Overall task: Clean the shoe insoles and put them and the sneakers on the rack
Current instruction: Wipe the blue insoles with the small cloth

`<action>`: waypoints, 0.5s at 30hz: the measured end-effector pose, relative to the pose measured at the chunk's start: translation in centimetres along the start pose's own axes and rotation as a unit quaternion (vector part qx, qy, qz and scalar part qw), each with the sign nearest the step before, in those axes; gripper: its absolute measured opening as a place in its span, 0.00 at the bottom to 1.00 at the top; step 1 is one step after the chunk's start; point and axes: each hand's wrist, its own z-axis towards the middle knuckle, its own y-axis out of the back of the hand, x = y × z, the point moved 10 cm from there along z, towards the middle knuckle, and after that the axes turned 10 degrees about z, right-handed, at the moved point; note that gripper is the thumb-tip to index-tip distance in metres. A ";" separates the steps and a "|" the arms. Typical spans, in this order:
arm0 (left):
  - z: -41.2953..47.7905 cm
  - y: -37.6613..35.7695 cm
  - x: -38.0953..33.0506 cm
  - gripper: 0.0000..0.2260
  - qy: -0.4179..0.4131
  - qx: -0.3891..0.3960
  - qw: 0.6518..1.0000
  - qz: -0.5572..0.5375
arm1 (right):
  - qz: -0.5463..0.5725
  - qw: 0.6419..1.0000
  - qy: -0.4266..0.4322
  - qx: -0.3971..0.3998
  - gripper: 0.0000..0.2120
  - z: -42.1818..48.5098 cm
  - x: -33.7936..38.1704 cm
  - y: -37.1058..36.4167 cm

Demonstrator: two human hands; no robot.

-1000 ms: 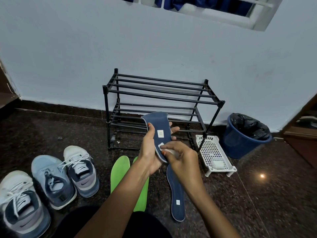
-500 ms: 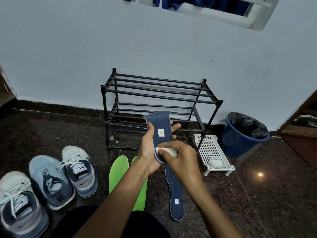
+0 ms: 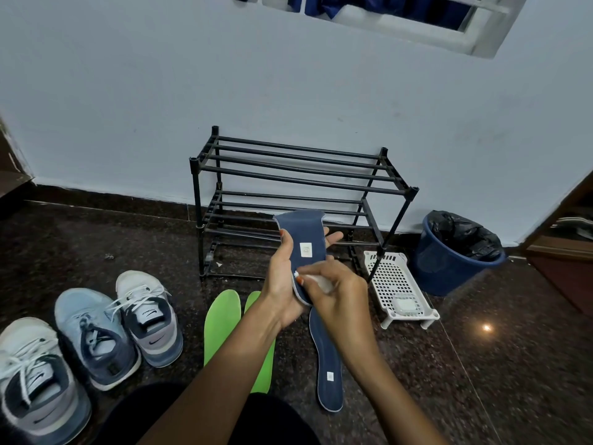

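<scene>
My left hand holds a navy blue insole upright in front of the black metal rack. My right hand presses a white wipe against the lower part of that insole. A second navy insole lies flat on the floor below my hands. Two green insoles lie side by side to its left, partly hidden by my left forearm. Three sneakers in white, light blue and grey stand on the floor at the left.
A white perforated plastic tray holding a small white pack sits on the floor right of the rack. A blue bin with a black liner stands beyond it. Dark granite floor, white wall behind, wooden furniture edge at far right.
My right hand has slid the wipe a little lower and leftward along the held insole. The view has shifted slightly. Nothing on the floor has moved.
</scene>
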 end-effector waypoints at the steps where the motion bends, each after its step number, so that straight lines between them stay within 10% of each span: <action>1: 0.0 -0.1 0.0 0.32 0.000 0.002 1.000 0.005 | -0.006 1.000 0.006 -0.008 0.07 0.1 0.2 0.1; 15: -0.1 -0.2 0.0 0.32 -0.003 0.012 1.000 0.022 | -0.005 1.000 -0.003 0.006 0.07 0.5 0.9 -0.2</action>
